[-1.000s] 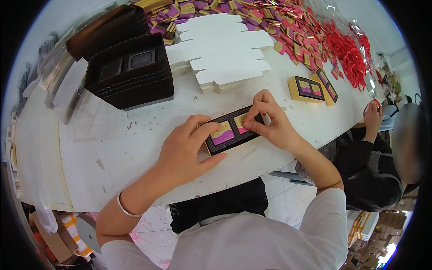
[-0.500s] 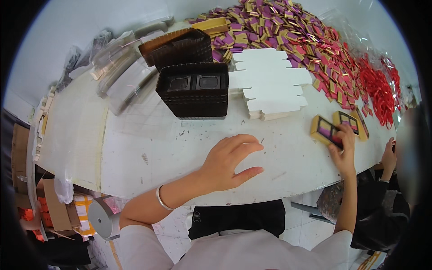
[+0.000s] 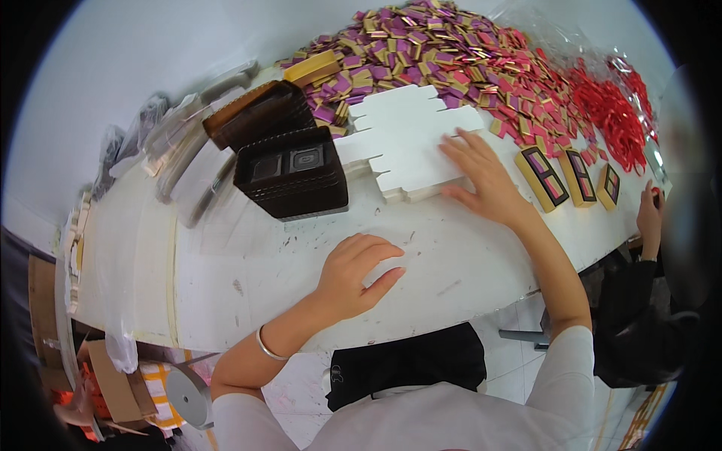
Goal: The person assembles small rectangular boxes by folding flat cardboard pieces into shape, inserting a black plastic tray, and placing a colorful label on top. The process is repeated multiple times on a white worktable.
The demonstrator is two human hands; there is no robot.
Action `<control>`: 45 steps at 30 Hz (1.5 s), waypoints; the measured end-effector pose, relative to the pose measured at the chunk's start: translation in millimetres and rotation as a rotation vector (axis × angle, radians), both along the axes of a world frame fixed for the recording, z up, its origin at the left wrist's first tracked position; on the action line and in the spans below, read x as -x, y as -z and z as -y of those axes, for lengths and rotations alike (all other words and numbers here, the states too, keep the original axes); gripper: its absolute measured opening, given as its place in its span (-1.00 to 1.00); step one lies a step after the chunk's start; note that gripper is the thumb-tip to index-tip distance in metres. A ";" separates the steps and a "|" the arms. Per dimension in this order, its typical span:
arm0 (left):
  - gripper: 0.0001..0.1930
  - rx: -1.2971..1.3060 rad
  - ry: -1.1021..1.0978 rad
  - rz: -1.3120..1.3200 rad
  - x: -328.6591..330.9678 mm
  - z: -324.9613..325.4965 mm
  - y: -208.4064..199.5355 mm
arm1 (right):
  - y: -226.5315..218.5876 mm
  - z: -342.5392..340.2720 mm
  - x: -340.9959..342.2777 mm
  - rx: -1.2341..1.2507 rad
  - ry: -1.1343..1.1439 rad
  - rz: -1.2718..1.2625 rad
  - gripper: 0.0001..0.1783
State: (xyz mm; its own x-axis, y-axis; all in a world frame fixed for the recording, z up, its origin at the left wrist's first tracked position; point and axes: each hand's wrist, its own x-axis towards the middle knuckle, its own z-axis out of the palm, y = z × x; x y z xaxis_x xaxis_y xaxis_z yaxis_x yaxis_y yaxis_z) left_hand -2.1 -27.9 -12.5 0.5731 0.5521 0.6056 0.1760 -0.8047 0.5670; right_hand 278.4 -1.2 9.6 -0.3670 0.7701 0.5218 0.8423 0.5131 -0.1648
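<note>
My right hand lies over the right side of a stack of flat white carton blanks, fingers apart, thumb at the near edge. Nothing shows in its grip. Resting over the near part of the table, my left hand has curved fingers, its thumb apart from them and nothing between. Right of my right hand stand three gold boxes with dark-framed windows: the nearest gold box, a middle gold box and a smaller-looking gold box. Pink and purple pieces show through their windows.
Left of the blanks stand a stack of dark plastic trays and a second tray stack. Behind lie an open gold box, a heap of small purple, red and gold pieces and red ribbons. A co-worker's hand is far right.
My right hand has let go of a gold box, now standing beside the others, and has moved left onto the white blanks. My left hand stays open, slightly lower left in view.
</note>
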 end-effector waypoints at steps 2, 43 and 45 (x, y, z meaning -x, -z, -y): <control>-0.79 0.004 0.001 -0.008 -1.3 0.8 -1.5 | 7.9 -11.0 -5.2 0.072 -0.044 -0.039 -0.45; -0.84 0.294 -0.246 -0.198 -7.1 100.3 -2.5 | 19.9 148.1 39.1 0.571 -0.093 -0.435 -0.85; -0.83 0.144 -0.325 -0.264 -9.3 89.1 3.9 | 25.0 142.1 50.6 0.220 -0.116 -0.244 -0.81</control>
